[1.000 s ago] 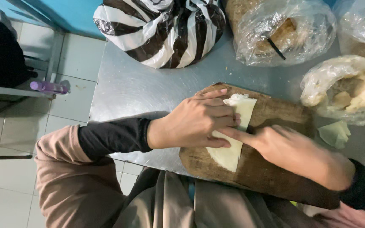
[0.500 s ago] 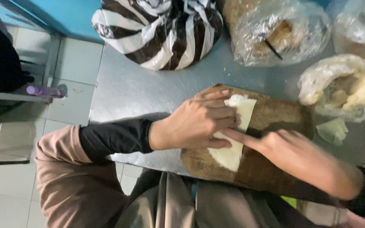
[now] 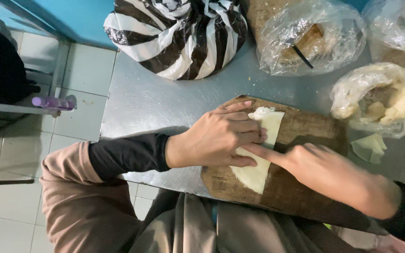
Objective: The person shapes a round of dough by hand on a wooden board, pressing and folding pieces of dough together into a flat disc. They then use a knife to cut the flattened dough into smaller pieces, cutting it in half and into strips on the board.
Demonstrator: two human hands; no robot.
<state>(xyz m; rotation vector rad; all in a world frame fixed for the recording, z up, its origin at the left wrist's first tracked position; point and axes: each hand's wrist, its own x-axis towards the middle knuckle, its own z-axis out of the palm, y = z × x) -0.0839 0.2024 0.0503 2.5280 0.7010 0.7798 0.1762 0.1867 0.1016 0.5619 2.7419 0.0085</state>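
Fingers (image 3: 247,136) of the left hand (image 3: 216,138) lie flat and together on a pale sheet of dough (image 3: 258,154), pinning its near edge, while the right hand (image 3: 338,175) stretches one finger in from the other side to touch the sheet's middle; neither hand grips anything.

Biggest first: a steel table (image 3: 151,100) carries everything. At its far edge sits a large brown-and-white striped bag (image 3: 179,33), knotted at the top, with a clear plastic bag of brown crumbly stuff (image 3: 305,37) beside it. Nearer the right hand, a smaller clear bag of yellowish lumps (image 3: 380,98) lies open.

Closer in, a worn wooden board (image 3: 305,187) overhangs the table's front edge, and the dough sheet lies across it, with a small white mound of filling (image 3: 263,113) at its far end. A few cut pale pieces (image 3: 369,146) rest just beside the board.

My read: this is the folding or rolling stage, the wrapper being tucked around the filling. The next move looks to call for a steady press from the left hand and a gentle, even push from the right, so the thin sheet doesn't tear or spill.
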